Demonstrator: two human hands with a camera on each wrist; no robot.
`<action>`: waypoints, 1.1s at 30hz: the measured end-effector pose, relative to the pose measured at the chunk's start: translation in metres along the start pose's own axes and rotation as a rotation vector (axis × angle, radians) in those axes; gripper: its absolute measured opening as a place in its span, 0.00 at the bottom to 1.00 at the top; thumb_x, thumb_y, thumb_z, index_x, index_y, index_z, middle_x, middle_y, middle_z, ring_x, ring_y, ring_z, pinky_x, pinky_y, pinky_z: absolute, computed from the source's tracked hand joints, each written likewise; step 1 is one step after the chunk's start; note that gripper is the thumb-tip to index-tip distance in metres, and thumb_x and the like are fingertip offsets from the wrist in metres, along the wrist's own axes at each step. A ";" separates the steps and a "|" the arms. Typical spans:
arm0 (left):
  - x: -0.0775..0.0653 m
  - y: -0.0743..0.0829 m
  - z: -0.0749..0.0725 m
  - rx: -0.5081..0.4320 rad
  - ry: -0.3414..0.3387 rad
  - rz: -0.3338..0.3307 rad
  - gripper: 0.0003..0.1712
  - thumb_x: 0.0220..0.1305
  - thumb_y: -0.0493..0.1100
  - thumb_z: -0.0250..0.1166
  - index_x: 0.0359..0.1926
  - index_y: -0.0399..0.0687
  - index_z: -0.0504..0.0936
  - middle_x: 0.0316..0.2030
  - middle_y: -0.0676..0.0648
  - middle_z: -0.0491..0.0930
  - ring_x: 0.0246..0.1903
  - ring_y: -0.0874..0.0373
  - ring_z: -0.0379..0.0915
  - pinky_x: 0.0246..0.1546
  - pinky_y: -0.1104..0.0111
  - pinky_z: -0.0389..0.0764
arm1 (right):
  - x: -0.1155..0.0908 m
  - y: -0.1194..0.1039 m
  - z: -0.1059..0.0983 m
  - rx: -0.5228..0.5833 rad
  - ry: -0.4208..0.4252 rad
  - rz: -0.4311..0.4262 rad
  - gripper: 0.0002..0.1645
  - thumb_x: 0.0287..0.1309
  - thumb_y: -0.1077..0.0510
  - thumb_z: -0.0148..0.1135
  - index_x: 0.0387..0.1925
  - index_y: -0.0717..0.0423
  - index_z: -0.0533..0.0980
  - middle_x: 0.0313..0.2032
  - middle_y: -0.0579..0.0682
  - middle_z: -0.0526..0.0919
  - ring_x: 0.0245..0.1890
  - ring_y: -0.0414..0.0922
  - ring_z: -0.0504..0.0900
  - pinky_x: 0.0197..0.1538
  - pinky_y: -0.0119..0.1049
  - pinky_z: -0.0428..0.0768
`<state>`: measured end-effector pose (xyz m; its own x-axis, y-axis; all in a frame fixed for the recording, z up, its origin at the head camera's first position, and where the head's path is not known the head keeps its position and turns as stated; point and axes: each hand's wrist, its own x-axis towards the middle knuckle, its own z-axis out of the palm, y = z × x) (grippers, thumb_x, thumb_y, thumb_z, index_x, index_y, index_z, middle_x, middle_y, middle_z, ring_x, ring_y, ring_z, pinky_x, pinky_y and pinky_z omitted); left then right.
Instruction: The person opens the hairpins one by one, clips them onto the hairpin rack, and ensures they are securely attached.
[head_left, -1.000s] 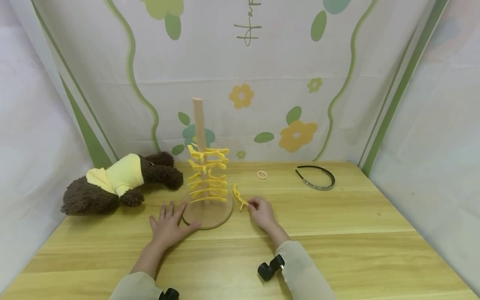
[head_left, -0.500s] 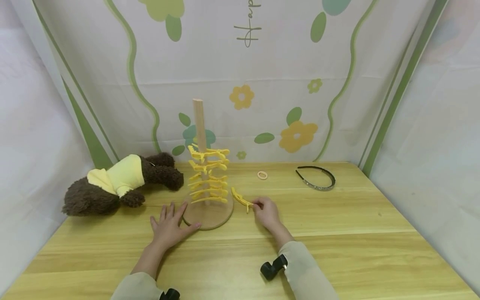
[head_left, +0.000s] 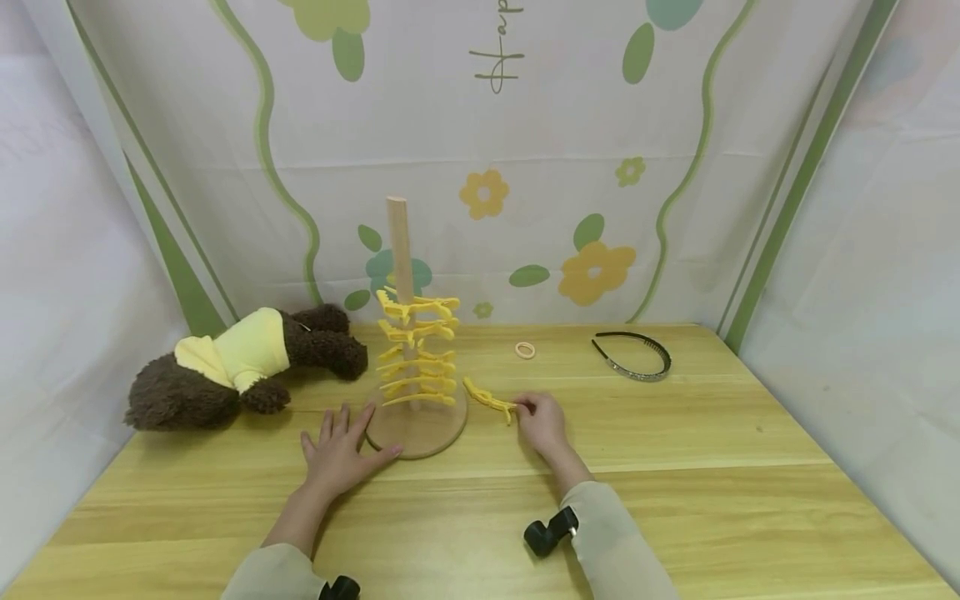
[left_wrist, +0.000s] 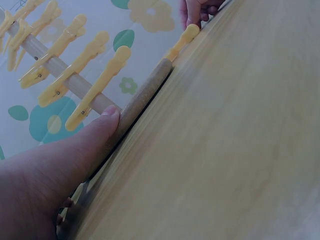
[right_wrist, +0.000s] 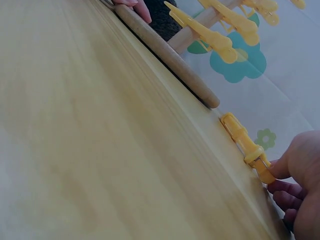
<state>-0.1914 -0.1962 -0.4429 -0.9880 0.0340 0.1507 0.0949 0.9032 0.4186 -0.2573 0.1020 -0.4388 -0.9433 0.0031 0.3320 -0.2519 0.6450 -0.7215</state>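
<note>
A wooden stand has a round base (head_left: pixel 417 435) and an upright post (head_left: pixel 401 250). Several yellow hair clips (head_left: pixel 431 398) are clamped along the post, one above another. My left hand (head_left: pixel 337 457) lies with spread fingers against the base's left side; in the left wrist view its thumb (left_wrist: pixel 107 117) presses on the base rim. To the right of the stand, my right hand (head_left: pixel 544 427) pinches the end of a loose yellow hair clip (head_left: pixel 489 402) between thumb and finger. In the right wrist view that clip (right_wrist: pixel 242 140) lies low along the table top, pointing toward the base.
A brown plush bear (head_left: pixel 240 354) in a yellow shirt lies at the left. Toward the back are a small pale ring (head_left: pixel 525 351) and a black headband (head_left: pixel 637 373) with a sparkly side. A patterned cloth (head_left: pixel 480 125) closes off the table's rear edge.
The right hand has shifted slightly right with the clip, which has turned from steep to nearly level in the head view. My left hand and the stand stay put.
</note>
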 end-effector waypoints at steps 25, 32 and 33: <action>0.001 0.000 -0.002 0.001 0.000 0.003 0.52 0.43 0.75 0.50 0.65 0.51 0.54 0.61 0.31 0.45 0.59 0.34 0.32 0.44 0.35 0.28 | 0.003 0.012 -0.010 0.049 -0.205 -0.002 0.22 0.37 0.58 0.70 0.37 0.64 0.75 0.34 0.53 0.70 0.32 0.46 0.67 0.34 0.37 0.68; 0.000 0.001 -0.001 0.000 0.000 0.003 0.53 0.43 0.75 0.50 0.64 0.51 0.54 0.61 0.31 0.45 0.59 0.34 0.32 0.44 0.35 0.27 | 0.004 0.015 -0.014 0.053 -0.206 -0.020 0.20 0.40 0.60 0.68 0.37 0.65 0.74 0.31 0.52 0.69 0.28 0.44 0.67 0.30 0.35 0.68; 0.000 0.001 -0.001 0.000 -0.002 0.002 0.53 0.43 0.76 0.50 0.65 0.51 0.54 0.61 0.31 0.45 0.59 0.34 0.32 0.44 0.35 0.27 | 0.004 0.014 -0.015 0.059 -0.204 -0.017 0.19 0.40 0.61 0.68 0.37 0.65 0.75 0.30 0.52 0.70 0.28 0.44 0.67 0.30 0.34 0.68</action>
<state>-0.1914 -0.1958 -0.4419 -0.9880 0.0363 0.1501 0.0967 0.9030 0.4186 -0.2613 0.1229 -0.4388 -0.9614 -0.1665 0.2191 -0.2751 0.5978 -0.7530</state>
